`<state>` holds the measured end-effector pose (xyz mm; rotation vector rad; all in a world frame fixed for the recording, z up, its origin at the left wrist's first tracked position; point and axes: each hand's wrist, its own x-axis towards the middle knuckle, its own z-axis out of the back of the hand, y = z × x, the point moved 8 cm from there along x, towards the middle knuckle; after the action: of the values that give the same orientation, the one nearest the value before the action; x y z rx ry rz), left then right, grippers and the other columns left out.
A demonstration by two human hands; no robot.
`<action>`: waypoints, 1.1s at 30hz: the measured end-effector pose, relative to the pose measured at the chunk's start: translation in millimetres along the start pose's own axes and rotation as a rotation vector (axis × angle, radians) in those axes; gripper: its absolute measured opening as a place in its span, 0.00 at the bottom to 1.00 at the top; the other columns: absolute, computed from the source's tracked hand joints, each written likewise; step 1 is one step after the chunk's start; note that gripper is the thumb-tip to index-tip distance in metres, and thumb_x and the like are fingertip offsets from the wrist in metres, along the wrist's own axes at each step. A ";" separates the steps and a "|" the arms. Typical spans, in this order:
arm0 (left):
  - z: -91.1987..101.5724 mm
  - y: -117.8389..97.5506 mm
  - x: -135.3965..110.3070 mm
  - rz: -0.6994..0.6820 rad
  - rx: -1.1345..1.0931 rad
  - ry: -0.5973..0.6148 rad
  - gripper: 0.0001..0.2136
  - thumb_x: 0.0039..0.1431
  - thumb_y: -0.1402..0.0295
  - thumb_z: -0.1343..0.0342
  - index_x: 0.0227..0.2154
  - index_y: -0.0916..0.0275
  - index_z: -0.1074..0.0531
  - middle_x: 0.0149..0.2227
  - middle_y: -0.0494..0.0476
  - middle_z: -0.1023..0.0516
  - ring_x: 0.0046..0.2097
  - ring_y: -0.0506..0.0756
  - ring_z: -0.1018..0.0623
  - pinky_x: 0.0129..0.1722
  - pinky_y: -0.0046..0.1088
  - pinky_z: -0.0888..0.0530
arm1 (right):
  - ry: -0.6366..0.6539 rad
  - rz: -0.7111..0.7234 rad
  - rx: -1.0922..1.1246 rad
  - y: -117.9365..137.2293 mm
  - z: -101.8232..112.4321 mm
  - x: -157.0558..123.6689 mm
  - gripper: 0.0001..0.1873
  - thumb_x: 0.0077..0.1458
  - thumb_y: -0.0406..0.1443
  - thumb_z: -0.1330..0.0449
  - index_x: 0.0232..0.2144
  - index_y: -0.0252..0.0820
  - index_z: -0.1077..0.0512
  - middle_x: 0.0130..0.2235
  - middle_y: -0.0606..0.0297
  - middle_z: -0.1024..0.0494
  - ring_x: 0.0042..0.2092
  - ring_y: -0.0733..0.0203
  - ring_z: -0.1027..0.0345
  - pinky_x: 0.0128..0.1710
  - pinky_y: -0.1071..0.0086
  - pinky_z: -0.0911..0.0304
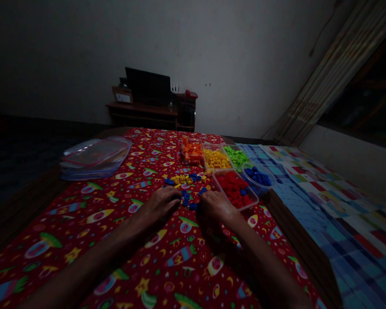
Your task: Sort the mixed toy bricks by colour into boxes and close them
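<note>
Loose blue pieces [185, 197] lie on the red patterned tablecloth [167, 266] between my hands. A group of small yellow pieces [183, 179] is spread just beyond them, with more blue ones mixed in. My left hand [165, 199] rests at the left side of this pile, its fingers curled in and their tips hidden. On the right, my right hand [216, 204] is bent down over the cloth beside the blue pieces, fingers closed. Whatever either hand may hold is too dark and small to make out. A clear tub of red bricks [234, 189] stands right beside my right hand.
Further tubs hold orange bricks [192, 151], yellow bricks [217, 159], green bricks [236, 156] and blue bricks [257, 177]. Stacked clear plastic lids [96, 156] lie at the left. Behind the table stands a desk with a dark monitor [148, 86]. A checked cloth [312, 223] lies to the right.
</note>
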<state>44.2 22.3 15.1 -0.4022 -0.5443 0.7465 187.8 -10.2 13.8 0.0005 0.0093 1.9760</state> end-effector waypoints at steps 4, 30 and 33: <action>4.9 4.2 1.4 0.046 -0.020 -0.010 0.10 0.58 0.66 0.52 0.35 0.62 0.27 0.37 0.58 0.23 0.39 0.55 0.24 0.41 0.29 0.28 | -0.066 0.047 0.086 -0.2 -0.5 12.5 0.07 0.58 0.31 0.46 0.39 0.35 0.31 0.38 0.56 0.26 0.41 0.59 0.33 0.40 0.70 0.44; -16.7 16.2 -14.1 -0.014 0.097 0.048 0.11 0.64 0.67 0.58 0.41 0.60 0.31 0.41 0.60 0.25 0.39 0.56 0.27 0.40 0.31 0.31 | -0.369 -0.144 0.179 -65.5 74.1 -12.8 0.09 0.58 0.31 0.49 0.35 0.37 0.29 0.34 0.58 0.25 0.36 0.61 0.34 0.36 0.71 0.44; -20.1 19.0 -10.8 -0.001 0.101 0.064 0.12 0.65 0.65 0.59 0.41 0.60 0.31 0.40 0.60 0.26 0.39 0.56 0.27 0.40 0.31 0.31 | -0.266 -0.498 -0.020 -121.1 71.5 -45.4 0.11 0.58 0.36 0.47 0.34 0.37 0.26 0.35 0.54 0.23 0.37 0.58 0.31 0.35 0.70 0.44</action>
<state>39.5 24.1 -14.2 -0.3303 -0.4450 0.7543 317.3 -3.7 84.7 0.2270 -0.1687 1.4655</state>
